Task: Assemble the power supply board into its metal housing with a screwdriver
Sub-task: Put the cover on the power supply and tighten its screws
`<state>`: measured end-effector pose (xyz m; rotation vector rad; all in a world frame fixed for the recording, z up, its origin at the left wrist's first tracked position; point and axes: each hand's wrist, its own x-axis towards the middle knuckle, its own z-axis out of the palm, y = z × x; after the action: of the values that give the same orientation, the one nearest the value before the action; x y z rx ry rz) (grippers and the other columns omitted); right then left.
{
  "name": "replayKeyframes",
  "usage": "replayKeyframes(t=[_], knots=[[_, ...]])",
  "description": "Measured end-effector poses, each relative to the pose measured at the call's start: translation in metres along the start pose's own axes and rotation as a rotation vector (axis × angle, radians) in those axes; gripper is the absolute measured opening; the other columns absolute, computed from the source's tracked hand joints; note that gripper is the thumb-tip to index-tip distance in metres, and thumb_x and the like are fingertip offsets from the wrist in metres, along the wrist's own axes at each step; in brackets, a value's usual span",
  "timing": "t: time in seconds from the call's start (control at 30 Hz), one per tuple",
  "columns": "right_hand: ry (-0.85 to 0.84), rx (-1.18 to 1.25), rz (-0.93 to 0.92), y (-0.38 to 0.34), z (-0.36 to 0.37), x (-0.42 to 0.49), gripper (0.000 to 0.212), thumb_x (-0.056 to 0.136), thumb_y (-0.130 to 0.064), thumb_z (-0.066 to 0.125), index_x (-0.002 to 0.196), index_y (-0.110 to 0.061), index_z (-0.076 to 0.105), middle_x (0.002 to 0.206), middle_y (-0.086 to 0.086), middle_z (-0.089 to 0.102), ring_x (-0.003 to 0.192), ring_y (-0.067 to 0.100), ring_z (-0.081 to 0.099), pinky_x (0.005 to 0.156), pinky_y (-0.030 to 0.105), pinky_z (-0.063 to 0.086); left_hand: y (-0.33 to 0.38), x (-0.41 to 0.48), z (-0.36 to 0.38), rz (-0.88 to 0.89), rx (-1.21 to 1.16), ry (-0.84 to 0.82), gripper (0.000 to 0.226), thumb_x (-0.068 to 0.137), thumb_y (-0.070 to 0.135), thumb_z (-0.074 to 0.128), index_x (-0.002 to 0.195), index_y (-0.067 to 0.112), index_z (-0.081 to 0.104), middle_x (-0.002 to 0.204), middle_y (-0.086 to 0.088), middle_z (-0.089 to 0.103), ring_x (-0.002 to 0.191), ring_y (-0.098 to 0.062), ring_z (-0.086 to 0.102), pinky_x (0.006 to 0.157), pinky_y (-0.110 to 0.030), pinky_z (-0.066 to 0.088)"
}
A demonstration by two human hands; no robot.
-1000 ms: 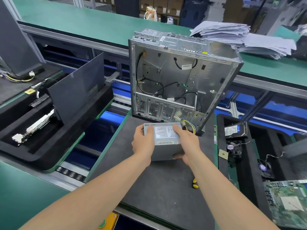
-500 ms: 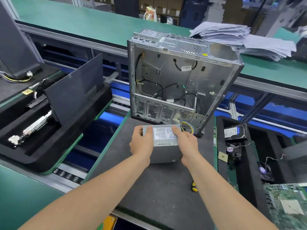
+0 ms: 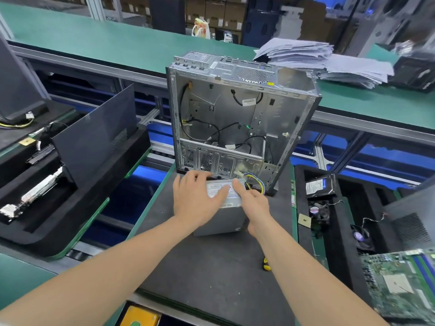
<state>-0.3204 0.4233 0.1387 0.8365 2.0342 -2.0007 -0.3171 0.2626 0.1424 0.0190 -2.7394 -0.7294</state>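
Left hand (image 3: 195,201) lies flat and spread on top of the supply (image 3: 219,223), fingers reaching toward the foot of the housing (image 3: 235,118). Right hand (image 3: 255,207) clasps the supply's right edge, fingers over the top, thumb down the near side.

The counter (image 3: 211,274) carries it all. The housing stands upright at its far edge, open side toward the person, holding only loose black cables. The supply sits just in front of it. The screwdriver (image 3: 267,265) lies untouched near the right edge.

The task looks barely begun: the supply is still outside the housing and no screw seems driven. Lifting it in, seating it and screwing remain.

The supply is a plain grey metal box with a white label on top. Its wires (image 3: 255,182), yellow, black and blue, leave its far right corner.
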Motion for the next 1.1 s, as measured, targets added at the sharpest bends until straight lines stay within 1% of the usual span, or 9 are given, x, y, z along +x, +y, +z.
replayKeyframes(t=[0.1, 0.17, 0.27, 0.43, 0.57, 0.67, 0.83, 0.93, 1.1], knots=[[-0.041, 0.004, 0.039, -0.005, -0.004, -0.001, 0.054, 0.073, -0.062, 0.087, 0.098, -0.016, 0.071, 0.114, 0.000, 0.072, 0.116, 0.025, 0.063, 0.105, 0.047, 0.050, 0.008, 0.015, -0.007, 0.467, 0.267, -0.243, 0.108, 0.063, 0.102, 0.042, 0.134, 0.022, 0.056, 0.120, 0.005, 0.061, 0.113, -0.018, 0.056, 0.110, -0.042, 0.038], [-0.072, -0.013, 0.075, -0.010, -0.008, -0.003, 0.053, 0.075, -0.064, 0.084, 0.101, -0.019, 0.073, 0.117, -0.001, 0.072, 0.117, 0.028, 0.063, 0.109, 0.051, 0.047, 0.011, 0.025, -0.005, 0.485, 0.308, -0.382, 0.115, 0.055, 0.103, 0.048, 0.134, 0.019, 0.049, 0.118, 0.002, 0.057, 0.107, -0.021, 0.058, 0.096, -0.041, 0.048], [-0.127, 0.034, 0.138, -0.013, -0.018, -0.007, 0.055, 0.084, -0.071, 0.070, 0.107, -0.023, 0.079, 0.113, 0.001, 0.075, 0.113, 0.025, 0.065, 0.108, 0.046, 0.044, 0.012, 0.029, -0.001, 0.458, 0.288, -0.352, 0.103, 0.060, 0.097, 0.055, 0.128, 0.020, 0.048, 0.113, 0.001, 0.056, 0.102, -0.024, 0.061, 0.085, -0.039, 0.050], [-0.058, 0.086, 0.039, -0.010, -0.034, -0.003, 0.037, 0.093, -0.057, 0.063, 0.098, -0.026, 0.084, 0.085, -0.005, 0.079, 0.076, 0.017, 0.062, 0.073, 0.033, 0.046, 0.013, 0.042, -0.011, 0.182, 0.127, -0.370, 0.096, 0.055, 0.097, 0.058, 0.116, 0.023, 0.059, 0.106, 0.005, 0.064, 0.098, -0.021, 0.063, 0.074, -0.035, 0.047], [0.016, -0.024, -0.228, -0.010, -0.040, 0.006, 0.018, 0.093, -0.037, 0.063, 0.101, -0.037, 0.080, 0.106, -0.013, 0.074, 0.106, 0.017, 0.064, 0.096, 0.039, 0.052, -0.009, 0.044, -0.018, -0.344, -0.400, -0.567, 0.088, 0.052, 0.086, 0.076, 0.093, 0.008, 0.069, 0.091, -0.001, 0.076, 0.083, -0.022, 0.072, 0.073, -0.033, 0.053], [-0.008, -0.145, -0.249, -0.004, -0.045, 0.011, 0.032, 0.095, -0.020, 0.056, 0.099, -0.041, 0.079, 0.094, -0.011, 0.071, 0.102, 0.021, 0.062, 0.095, 0.039, 0.051, -0.024, 0.017, -0.005, -0.577, -0.597, -0.657, 0.084, 0.057, 0.075, 0.084, 0.106, 0.008, 0.073, 0.096, -0.001, 0.079, 0.087, -0.020, 0.076, 0.087, -0.036, 0.059], [0.096, -0.303, -0.194, 0.017, -0.052, 0.010, 0.032, 0.089, -0.009, 0.069, 0.105, -0.036, 0.073, 0.111, -0.011, 0.072, 0.112, 0.020, 0.065, 0.087, 0.034, 0.051, -0.032, 0.002, 0.009, -0.673, -0.593, -0.595, 0.084, 0.068, 0.077, 0.077, 0.113, 0.007, 0.068, 0.113, -0.006, 0.072, 0.101, -0.025, 0.070, 0.096, -0.040, 0.053], [0.033, -0.190, 0.040, 0.027, -0.049, 0.007, 0.040, 0.089, -0.021, 0.083, 0.124, -0.021, 0.063, 0.122, 0.004, 0.066, 0.112, 0.032, 0.067, 0.080, 0.045, 0.063, -0.033, -0.002, 0.007, -0.523, -0.210, -0.472, 0.065, 0.086, 0.071, 0.061, 0.121, 0.017, 0.069, 0.131, -0.011, 0.060, 0.119, -0.033, 0.059, 0.108, -0.044, 0.045], [-0.004, -0.063, 0.094, 0.034, -0.044, 0.006, 0.023, 0.091, -0.023, 0.082, 0.100, -0.003, 0.075, 0.109, 0.018, 0.076, 0.099, 0.035, 0.076, 0.067, 0.043, 0.066, -0.030, -0.006, 0.007, -0.391, -0.318, -0.572, 0.046, 0.104, 0.051, 0.044, 0.139, 0.022, 0.051, 0.135, -0.006, 0.061, 0.127, -0.031, 0.054, 0.097, -0.038, 0.044]])
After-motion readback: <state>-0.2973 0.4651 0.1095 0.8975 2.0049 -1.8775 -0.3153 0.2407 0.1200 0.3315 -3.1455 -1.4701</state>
